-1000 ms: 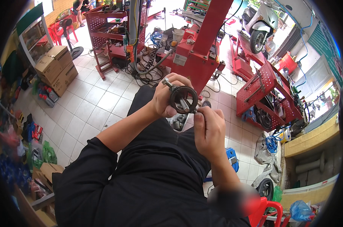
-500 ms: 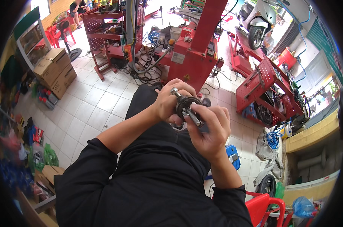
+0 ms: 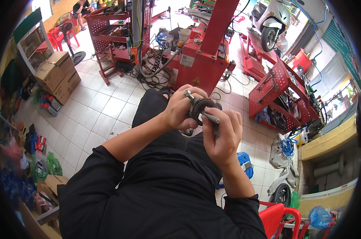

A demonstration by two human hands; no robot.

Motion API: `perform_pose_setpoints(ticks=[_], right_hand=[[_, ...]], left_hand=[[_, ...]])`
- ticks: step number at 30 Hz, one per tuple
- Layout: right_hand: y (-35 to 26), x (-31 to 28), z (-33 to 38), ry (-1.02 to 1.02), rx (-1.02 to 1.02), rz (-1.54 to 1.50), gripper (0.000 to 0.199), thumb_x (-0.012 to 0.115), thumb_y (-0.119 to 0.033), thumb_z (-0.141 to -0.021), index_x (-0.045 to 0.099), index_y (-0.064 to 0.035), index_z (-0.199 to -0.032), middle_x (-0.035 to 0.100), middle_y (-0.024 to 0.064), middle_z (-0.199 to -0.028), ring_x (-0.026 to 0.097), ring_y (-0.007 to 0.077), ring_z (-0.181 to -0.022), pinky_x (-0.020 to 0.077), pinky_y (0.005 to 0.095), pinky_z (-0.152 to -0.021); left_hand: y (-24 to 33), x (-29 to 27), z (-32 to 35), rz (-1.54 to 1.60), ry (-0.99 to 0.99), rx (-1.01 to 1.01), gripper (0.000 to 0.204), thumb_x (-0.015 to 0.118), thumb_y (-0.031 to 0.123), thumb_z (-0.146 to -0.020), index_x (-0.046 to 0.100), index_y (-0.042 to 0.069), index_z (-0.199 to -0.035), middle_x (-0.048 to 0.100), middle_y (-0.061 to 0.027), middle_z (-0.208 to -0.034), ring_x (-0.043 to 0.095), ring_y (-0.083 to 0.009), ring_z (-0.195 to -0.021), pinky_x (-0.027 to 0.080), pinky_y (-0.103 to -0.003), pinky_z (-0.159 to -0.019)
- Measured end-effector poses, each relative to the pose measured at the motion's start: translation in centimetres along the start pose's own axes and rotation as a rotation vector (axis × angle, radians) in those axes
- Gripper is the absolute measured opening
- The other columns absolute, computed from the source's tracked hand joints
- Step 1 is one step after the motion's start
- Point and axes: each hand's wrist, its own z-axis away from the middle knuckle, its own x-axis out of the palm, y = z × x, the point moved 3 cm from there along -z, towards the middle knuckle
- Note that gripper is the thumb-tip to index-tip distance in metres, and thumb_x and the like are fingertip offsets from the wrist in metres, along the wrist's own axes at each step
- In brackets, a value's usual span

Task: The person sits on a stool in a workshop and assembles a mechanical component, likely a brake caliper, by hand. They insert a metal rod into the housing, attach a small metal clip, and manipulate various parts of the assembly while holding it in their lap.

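Observation:
Above my lap, my left hand (image 3: 178,110) is closed around a dark, ring-like metal part (image 3: 199,106). A shiny bolt head (image 3: 188,94) sticks out of it on the far left side. My right hand (image 3: 225,137) pinches a grey metal rod (image 3: 211,117) between thumb and fingers. The rod's inner end lies at the ring's opening, and my fingers hide whether it is seated inside. Part of the ring's underside is covered by my left fingers and thumb.
A red machine (image 3: 200,67) stands just ahead, with cables (image 3: 150,81) on the tiled floor. Red racks (image 3: 274,89) and a scooter (image 3: 270,24) are at right. Cardboard boxes (image 3: 59,75) stand at left. A blue case (image 3: 245,165) and red chair (image 3: 274,217) are close on my right.
The ring-like part has tilted and shifted slightly right. The rod in my right hand has swung to point more to the right, and less of the ring's inside shows.

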Motion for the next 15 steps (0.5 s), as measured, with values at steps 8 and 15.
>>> perform_pose_setpoints(ticks=[8, 15], right_hand=[[0.8, 0.3, 0.6, -0.017, 0.154, -0.052, 0.028, 0.069, -0.004, -0.073, 0.060, -0.0010, -0.099, 0.055, 0.0085, -0.077, 0.052, 0.0223, -0.063, 0.0402, 0.0328, -0.056], [0.8, -0.4, -0.4, 0.068, 0.154, -0.086, 0.038, 0.066, -0.002, -0.069, 0.059, 0.0004, -0.106, 0.058, 0.0140, -0.087, 0.060, 0.0266, -0.070, 0.0507, 0.0328, -0.059]], left_hand=[[-0.1, 0.3, 0.1, 0.012, -0.051, -0.060, 0.038, 0.065, 0.033, -0.072, 0.059, 0.002, -0.092, 0.062, -0.0149, -0.092, 0.059, -0.0298, -0.080, 0.044, -0.038, -0.070], [0.5, 0.6, -0.2, -0.066, -0.087, -0.041, 0.040, 0.075, 0.018, -0.063, 0.056, 0.005, -0.096, 0.061, -0.0088, -0.093, 0.060, -0.0245, -0.079, 0.045, -0.035, -0.069]])
